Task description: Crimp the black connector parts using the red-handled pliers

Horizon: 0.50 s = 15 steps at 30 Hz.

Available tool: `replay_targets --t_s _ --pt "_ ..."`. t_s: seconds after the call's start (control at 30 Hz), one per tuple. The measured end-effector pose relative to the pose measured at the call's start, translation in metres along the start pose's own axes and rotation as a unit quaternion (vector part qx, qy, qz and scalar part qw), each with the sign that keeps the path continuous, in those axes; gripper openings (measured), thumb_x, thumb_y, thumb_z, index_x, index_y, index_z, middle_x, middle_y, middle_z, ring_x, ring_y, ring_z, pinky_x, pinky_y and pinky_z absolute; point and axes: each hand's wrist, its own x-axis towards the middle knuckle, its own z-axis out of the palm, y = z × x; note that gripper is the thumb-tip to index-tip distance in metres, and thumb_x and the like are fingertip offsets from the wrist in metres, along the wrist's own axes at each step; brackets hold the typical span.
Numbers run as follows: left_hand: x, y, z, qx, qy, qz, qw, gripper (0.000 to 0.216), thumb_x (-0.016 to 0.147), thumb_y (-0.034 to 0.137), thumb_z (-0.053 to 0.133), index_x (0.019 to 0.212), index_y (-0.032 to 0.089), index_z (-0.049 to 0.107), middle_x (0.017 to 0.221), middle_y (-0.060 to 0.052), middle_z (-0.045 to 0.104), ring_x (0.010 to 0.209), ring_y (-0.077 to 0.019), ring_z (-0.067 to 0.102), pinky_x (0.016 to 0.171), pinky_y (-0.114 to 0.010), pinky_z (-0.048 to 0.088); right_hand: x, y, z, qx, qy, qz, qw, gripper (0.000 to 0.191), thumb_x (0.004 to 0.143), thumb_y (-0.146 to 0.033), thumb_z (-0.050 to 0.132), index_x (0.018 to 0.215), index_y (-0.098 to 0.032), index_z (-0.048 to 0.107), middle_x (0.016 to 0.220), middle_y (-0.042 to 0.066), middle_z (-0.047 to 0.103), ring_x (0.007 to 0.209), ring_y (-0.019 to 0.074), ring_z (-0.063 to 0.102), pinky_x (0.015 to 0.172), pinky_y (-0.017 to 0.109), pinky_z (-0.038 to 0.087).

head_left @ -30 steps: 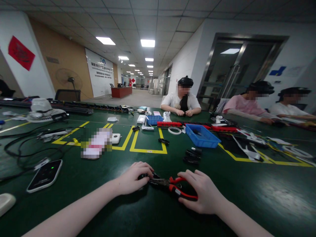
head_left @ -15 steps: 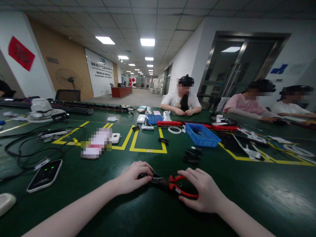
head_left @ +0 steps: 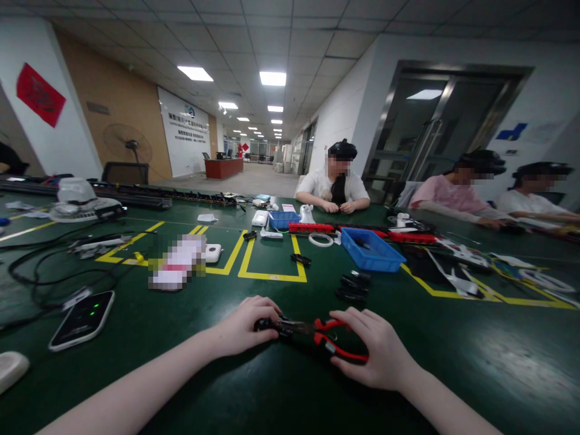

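My left hand is closed on a small black part, most of it covered by my fingers. Pliers with red handles lie almost level just above the green table, their jaws pointing left at the black part. Whether the jaws grip it or only touch it is hard to make out. Around the spread handles, my right hand is curled, thumb at the lower handle and fingers at the upper one.
Beyond my hands lie several black pieces and a blue tray. A black device with green lights and cables are on the left. A person sits opposite; two more are at the right.
My right hand and the pliers have shifted slightly to the right. My left hand stays nearly in place with the black part.
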Motion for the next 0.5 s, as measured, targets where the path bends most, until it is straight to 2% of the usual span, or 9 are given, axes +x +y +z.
replay_targets --t_s 0.5 --pt "0.000 0.003 -0.001 -0.002 -0.003 -0.013 1.000 0.011 0.090 0.024 0.068 0.101 0.023 0.068 0.124 -0.004 0.064 0.118 -0.0244 0.057 0.104 -0.043 0.040 0.005 -0.011 -0.004 0.057 -0.072 0.074 0.993 0.055 0.073 -0.044 0.073 0.120 -0.021 0.057 0.104 0.009 0.071 0.081 0.0232 0.065 0.074 0.038 0.051"
